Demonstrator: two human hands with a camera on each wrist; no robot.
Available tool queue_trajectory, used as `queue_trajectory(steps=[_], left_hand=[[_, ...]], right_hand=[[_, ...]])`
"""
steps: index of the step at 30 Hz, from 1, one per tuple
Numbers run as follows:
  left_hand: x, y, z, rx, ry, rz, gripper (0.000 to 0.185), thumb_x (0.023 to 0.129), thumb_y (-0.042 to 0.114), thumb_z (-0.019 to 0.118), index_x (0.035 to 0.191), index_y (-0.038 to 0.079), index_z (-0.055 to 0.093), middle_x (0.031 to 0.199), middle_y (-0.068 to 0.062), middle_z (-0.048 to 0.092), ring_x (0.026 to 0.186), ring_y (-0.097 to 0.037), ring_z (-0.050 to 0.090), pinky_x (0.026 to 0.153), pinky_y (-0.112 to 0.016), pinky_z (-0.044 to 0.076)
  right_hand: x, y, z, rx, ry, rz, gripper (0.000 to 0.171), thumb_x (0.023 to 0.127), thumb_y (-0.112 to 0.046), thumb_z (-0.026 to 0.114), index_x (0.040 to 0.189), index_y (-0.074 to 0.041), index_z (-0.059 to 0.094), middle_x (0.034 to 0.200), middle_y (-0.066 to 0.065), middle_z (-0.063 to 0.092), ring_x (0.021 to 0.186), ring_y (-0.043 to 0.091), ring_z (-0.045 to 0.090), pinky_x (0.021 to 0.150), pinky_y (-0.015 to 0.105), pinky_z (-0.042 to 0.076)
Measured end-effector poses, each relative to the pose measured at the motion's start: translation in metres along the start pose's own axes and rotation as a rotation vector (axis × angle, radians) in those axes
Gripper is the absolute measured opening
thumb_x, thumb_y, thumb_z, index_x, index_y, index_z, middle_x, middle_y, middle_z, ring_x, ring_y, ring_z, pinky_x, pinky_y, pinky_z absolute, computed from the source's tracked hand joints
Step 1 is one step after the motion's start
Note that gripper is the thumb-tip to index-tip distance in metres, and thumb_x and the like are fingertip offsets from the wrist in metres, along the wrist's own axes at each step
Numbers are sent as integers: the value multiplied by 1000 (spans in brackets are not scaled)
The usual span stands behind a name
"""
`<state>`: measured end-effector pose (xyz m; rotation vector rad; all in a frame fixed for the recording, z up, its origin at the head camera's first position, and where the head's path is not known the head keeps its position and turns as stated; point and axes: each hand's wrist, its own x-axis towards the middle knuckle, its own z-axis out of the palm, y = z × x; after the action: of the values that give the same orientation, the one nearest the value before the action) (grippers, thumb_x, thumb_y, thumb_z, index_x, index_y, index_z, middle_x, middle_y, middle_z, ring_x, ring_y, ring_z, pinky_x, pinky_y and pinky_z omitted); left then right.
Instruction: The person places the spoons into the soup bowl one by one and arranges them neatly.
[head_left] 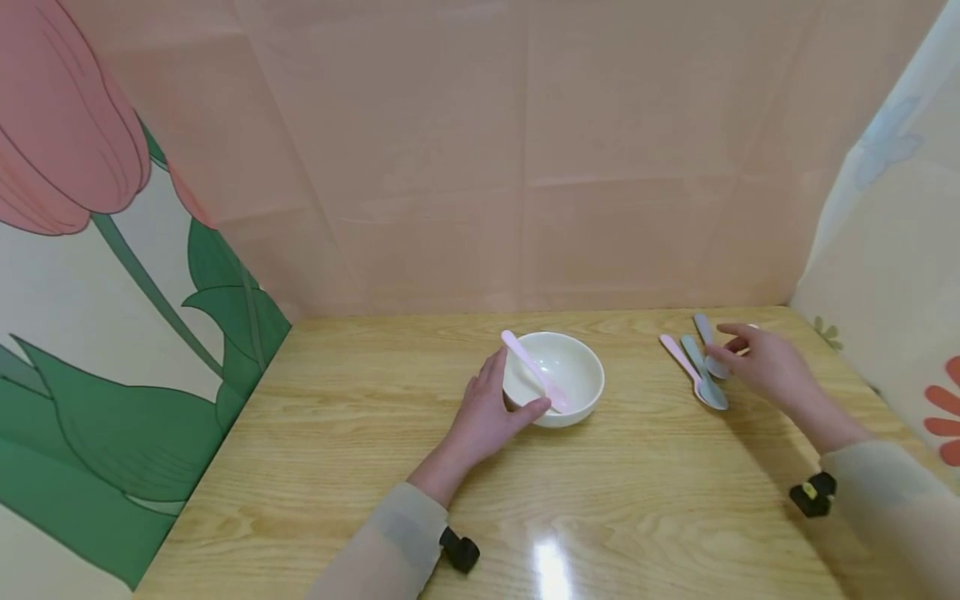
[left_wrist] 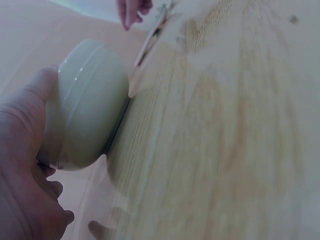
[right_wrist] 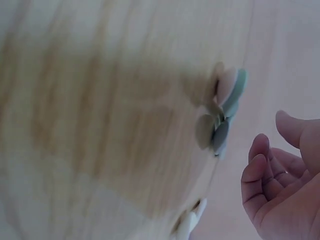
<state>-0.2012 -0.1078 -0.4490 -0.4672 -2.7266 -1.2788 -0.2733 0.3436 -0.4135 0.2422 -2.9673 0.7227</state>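
A white bowl (head_left: 584, 371) stands upright on the table, and a pale pink spoon (head_left: 533, 360) leans in it with its handle over the rim. My left hand (head_left: 487, 412) grips the bowl's left side, thumb at the near side and fingers round the far left. To the right lie a pink spoon (head_left: 681, 358), a green spoon (head_left: 697, 360) and a grey spoon (head_left: 704, 330), close together and partly overlapping. Just above and right of these hovers my right hand (head_left: 772, 367), its fingers loosely bent and nothing in them. The right wrist view shows it apart from the spoons.
A small white object (right_wrist: 186, 226) lies beyond the grey spoon, mostly hidden by my right hand in the head view. A wood-grain table (head_left: 615, 508) carries everything. A pinkish backdrop (head_left: 450, 167) closes the far edge, with printed panels at both sides.
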Motion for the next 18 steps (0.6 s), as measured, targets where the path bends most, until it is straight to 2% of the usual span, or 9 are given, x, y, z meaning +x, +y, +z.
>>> queue_trajectory(steps=[4, 8, 18], left_hand=[[0, 0, 0, 4, 1, 0, 116, 98, 66, 76, 179, 13, 11, 180, -9, 28, 162, -32, 33, 133, -52, 19], [1, -1, 1, 5, -2, -1, 116, 98, 65, 76, 179, 13, 11, 180, -8, 28, 162, -32, 33, 133, -52, 18], [0, 0, 0, 0, 3, -2, 116, 98, 66, 77, 178, 11, 14, 180, -9, 28, 162, -32, 33, 132, -53, 21]], right_hand=[[-2, 2, 4, 3, -37, 13, 77, 114, -48, 60, 157, 14, 44, 128, 35, 68, 108, 51, 68, 82, 59, 54], [-4, 2, 8, -2, -47, 19, 76, 114, -48, 60, 157, 13, 45, 127, 34, 69, 107, 50, 68, 81, 57, 52], [-6, 3, 18, -2, -21, -23, 68, 112, -38, 68, 152, 15, 51, 115, 31, 75, 101, 49, 71, 82, 62, 53]])
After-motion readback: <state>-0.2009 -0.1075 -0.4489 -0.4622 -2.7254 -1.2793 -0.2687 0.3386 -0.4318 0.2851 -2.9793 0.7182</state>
